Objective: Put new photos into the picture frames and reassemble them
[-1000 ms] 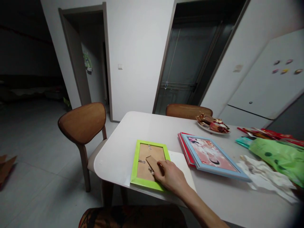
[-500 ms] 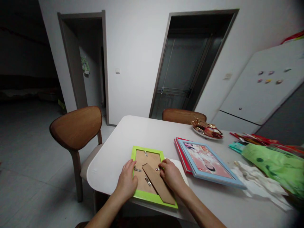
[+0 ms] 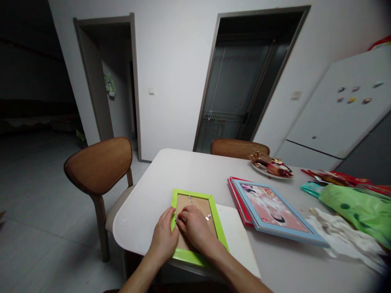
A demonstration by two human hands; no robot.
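Head view: I see the green frame back up near the table's near edge, its right side by the white sheet. The left hand lies at its left border, thumb apart from the fingers; whether it grips, I can't tell. The right hand reaches across the backing, fingers bunched at the left side, and I can't say whether they pinch anything.

My worry is a sideways push: if the left hand bears too lightly, the frame could slide or turn, more so if the sheet slips. That near edge leaves little margin, so a pull toward the body might tip it. A fingertip could also skid off small metal and scrape, and forcing the right clip or top clip might bend it.

The right hand hides the middle of the backing, and whatever its fingertips touch is too small for me to read. The frame's front faces down, out of sight. Both forearms are cut off at the bottom, and the dark room at far left is hard to make out.
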